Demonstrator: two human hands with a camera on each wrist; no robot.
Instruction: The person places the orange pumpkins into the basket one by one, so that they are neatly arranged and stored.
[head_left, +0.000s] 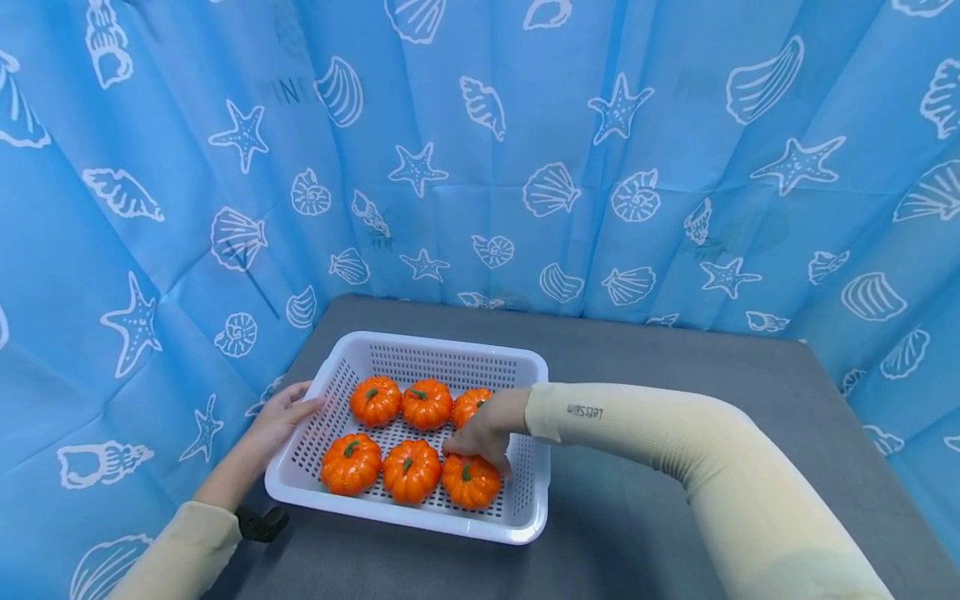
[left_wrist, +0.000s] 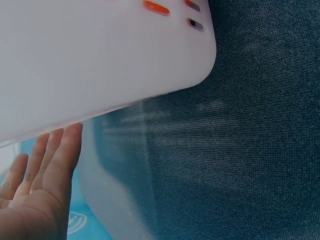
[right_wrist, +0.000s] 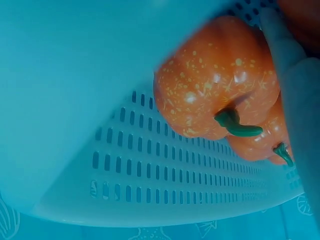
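A white slotted plastic basket [head_left: 442, 521] holds small orange pumpkins with green stems, in two rows of three. My left hand [head_left: 283, 417] holds its left rim, thumb over the top; in the left wrist view the fingers [left_wrist: 65, 155] reach up against the outer side. Inside the basket, my right hand [head_left: 483, 429] grips the front right pumpkin [head_left: 471, 487], with fingers on its upper left and right sides. Behind that hand sits the back right pumpkin [head_left: 468, 404], partly covered; the right wrist view shows this gold-speckled pumpkin [right_wrist: 215, 80] close up.
The basket stands on a grey cloth-covered table [head_left: 675, 500], towards its left side. A blue curtain [head_left: 480, 150] with white shells and starfish hangs behind and at both sides. A black band [head_left: 262, 525] is at the left wrist.
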